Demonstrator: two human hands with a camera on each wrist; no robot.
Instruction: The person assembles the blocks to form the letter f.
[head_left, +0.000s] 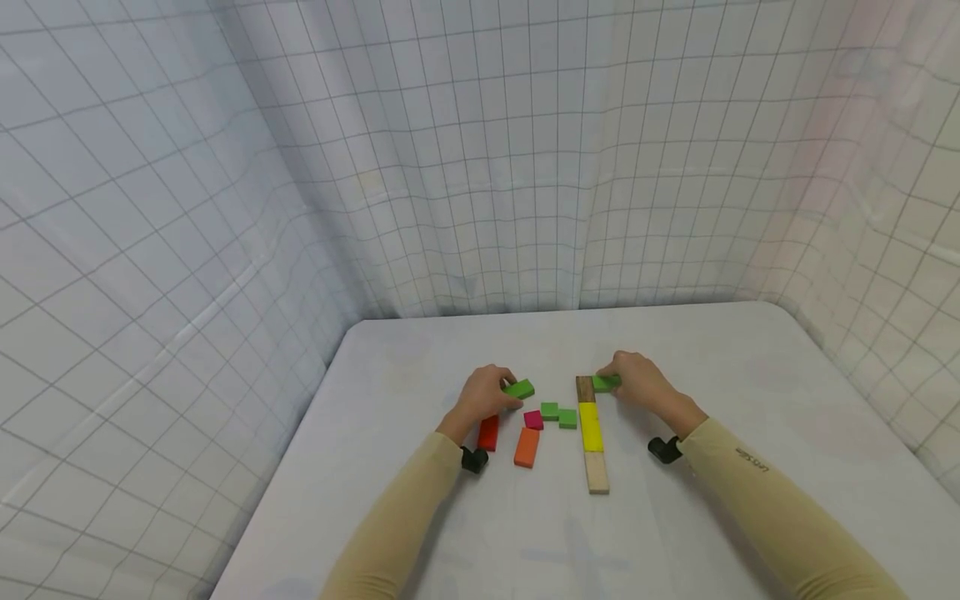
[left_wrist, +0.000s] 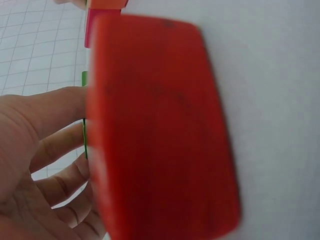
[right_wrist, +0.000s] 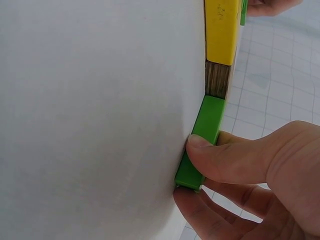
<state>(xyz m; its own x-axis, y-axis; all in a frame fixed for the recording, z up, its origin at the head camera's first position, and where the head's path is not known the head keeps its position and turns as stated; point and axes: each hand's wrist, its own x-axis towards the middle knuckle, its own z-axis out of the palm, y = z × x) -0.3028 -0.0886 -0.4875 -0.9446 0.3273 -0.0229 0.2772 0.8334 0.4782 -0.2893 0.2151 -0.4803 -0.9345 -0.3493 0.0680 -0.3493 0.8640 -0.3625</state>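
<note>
My left hand (head_left: 483,393) holds a green block (head_left: 519,389) between thumb and fingers; in the left wrist view a red block (left_wrist: 165,130) in front hides most of that grip. Just below this hand lies the red block on the table. My right hand (head_left: 640,382) pinches another green block (right_wrist: 202,140), its end against a dark brown block (head_left: 586,389). The brown block heads a straight row, followed by a yellow block (head_left: 592,427) and a pale wood block (head_left: 597,473).
Between the hands lie two small green blocks (head_left: 567,419), a pink block (head_left: 533,420) and an orange block (head_left: 527,447). The white table (head_left: 420,342) is bounded at the back and sides by grid-patterned white curtains (head_left: 480,183).
</note>
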